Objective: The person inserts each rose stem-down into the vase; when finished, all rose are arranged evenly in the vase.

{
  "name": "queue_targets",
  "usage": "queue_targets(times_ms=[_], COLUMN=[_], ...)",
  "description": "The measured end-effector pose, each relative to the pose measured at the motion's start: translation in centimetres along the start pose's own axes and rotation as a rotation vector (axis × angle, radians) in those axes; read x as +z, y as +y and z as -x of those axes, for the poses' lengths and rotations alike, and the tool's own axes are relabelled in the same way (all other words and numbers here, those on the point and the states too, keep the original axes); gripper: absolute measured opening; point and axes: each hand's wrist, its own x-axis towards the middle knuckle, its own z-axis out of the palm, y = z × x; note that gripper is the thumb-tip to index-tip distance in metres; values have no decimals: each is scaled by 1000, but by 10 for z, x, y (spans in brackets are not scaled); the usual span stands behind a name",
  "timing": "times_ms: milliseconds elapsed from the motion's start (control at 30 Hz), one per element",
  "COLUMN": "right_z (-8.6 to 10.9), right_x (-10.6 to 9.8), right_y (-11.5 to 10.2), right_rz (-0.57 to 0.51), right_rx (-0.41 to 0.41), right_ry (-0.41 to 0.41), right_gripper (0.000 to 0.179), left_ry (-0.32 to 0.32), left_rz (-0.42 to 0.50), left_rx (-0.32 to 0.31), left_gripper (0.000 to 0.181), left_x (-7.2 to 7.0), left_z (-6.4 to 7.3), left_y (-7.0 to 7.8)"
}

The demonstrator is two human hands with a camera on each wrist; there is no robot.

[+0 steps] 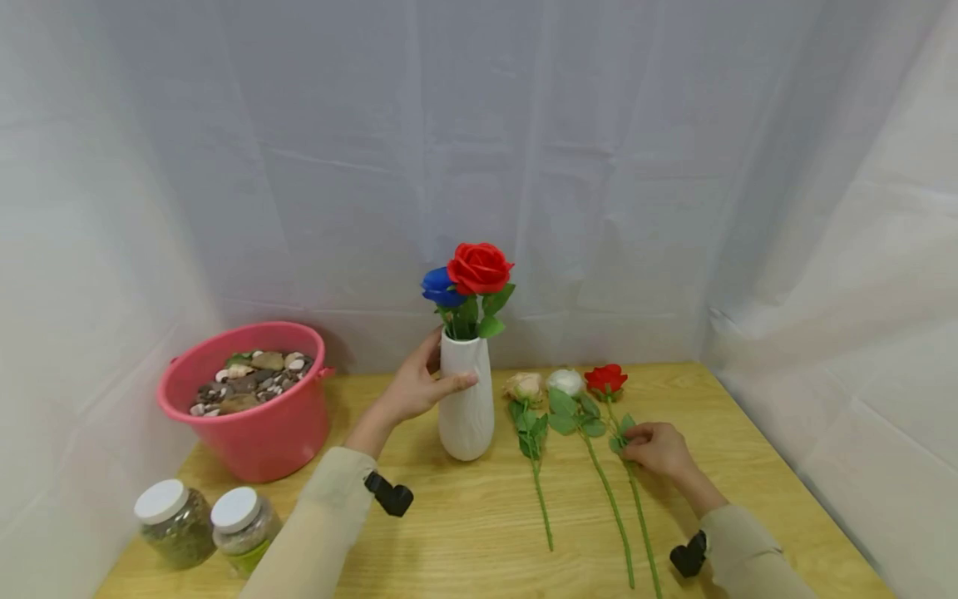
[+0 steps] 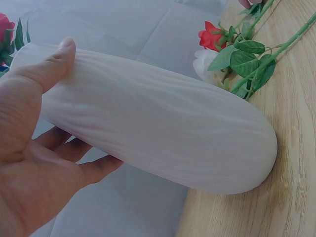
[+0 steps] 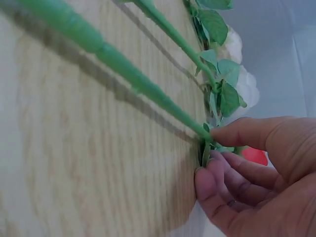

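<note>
My left hand (image 1: 419, 384) grips the white ribbed vase (image 1: 466, 416) near its neck, thumb across the front and fingers behind it. The vase stands upright on the table, holding a large red rose (image 1: 481, 268) and a blue rose (image 1: 441, 288). Over at the right, my right hand (image 1: 660, 449) pinches the stem of a second red rose (image 1: 604, 379) among its leaves; this flower lies on the table. In the right wrist view, thumb and fingers close around the green stem (image 3: 148, 91), with the red bloom (image 3: 255, 156) partly hidden behind the fingers.
A white rose (image 1: 566, 383) and a cream rose (image 1: 525, 388) lie between vase and right hand, stems toward me. At the left stand a pink bucket (image 1: 262, 445) of stones and two white-lidded jars (image 1: 175, 532). Pale sheeting (image 1: 569, 166) encloses the wooden table (image 1: 449, 524).
</note>
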Motion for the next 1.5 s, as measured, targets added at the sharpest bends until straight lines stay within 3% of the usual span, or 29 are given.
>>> queue_targets(times_ms=[133, 300, 500, 733, 1200, 1500], right_z=[-2, -2, -1, 1, 1, -1], right_x=[0, -2, -8, -23, -40, -47], right_y=[-2, -3, -3, -7, -33, -65], right_rz=[-18, -130, -246, -278, -502, -603], right_rx=[43, 114, 136, 103, 18, -63], right_ry=[-5, -44, -97, -115, -241, -199], right_gripper=[41, 49, 55, 55, 62, 63], left_ry=[-3, 2, -3, 0, -2, -2], left_rz=[-1, -13, -8, 11, 26, 17], left_rx=[-6, -18, -5, -15, -4, 6], left_gripper=[91, 91, 90, 90, 91, 91], left_x=[0, 0, -1, 0, 1, 1], left_z=[0, 1, 2, 3, 1, 0], left_y=[0, 1, 2, 3, 0, -1])
